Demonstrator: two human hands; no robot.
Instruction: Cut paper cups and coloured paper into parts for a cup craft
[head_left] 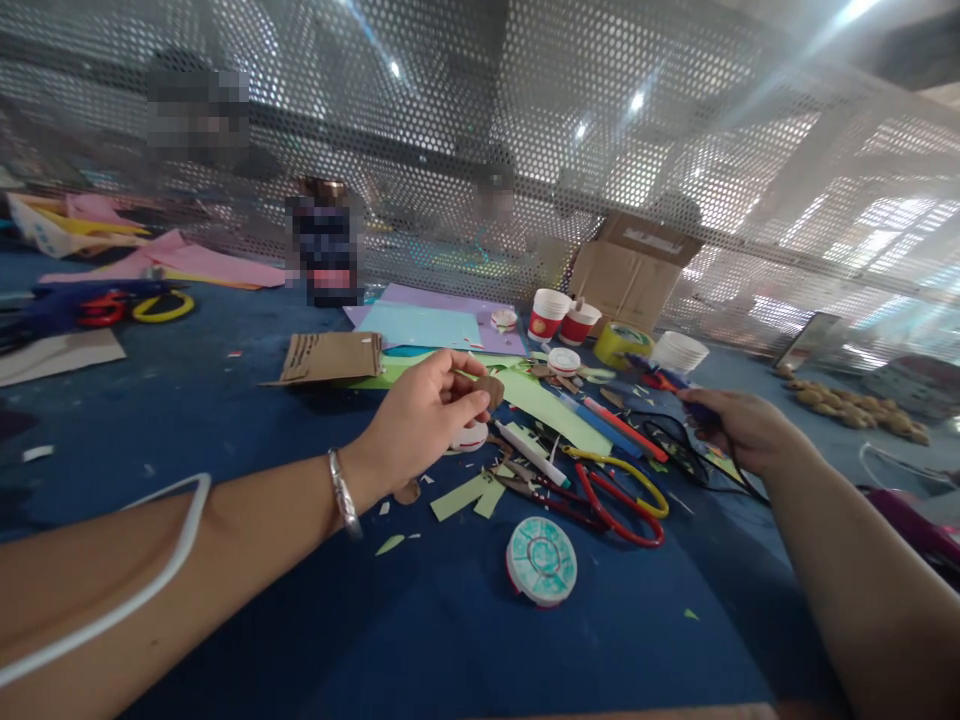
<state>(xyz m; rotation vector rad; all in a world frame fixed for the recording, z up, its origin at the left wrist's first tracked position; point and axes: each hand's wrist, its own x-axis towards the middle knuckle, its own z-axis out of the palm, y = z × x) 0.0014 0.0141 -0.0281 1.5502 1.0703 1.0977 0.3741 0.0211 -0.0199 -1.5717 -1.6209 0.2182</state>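
My left hand (433, 408) pinches a small brown rounded piece (491, 390), perhaps cardboard, between thumb and fingers. Under those fingertips sits a white disc (471, 436), partly hidden. Over at the right, my right hand (739, 430) is wrapped round a dark blue glue gun (667, 380) with red on it, its front pointing left; a black cord (679, 455) hangs near it. A round paper-cup base with a turquoise pattern (541, 560) lies in front of both hands. Scissors with red and yellow handles (619, 500) and a white marker (532, 455) lie between the hands.
Red-and-white paper cups (549, 315), yellow tape (621, 345) and a cardboard box (626, 275) stand behind. Corrugated cardboard (332, 357) and coloured paper (420, 325) lie at mid-table. More scissors (161, 305) are at left. A perforated metal screen (427, 130) rises at the back.
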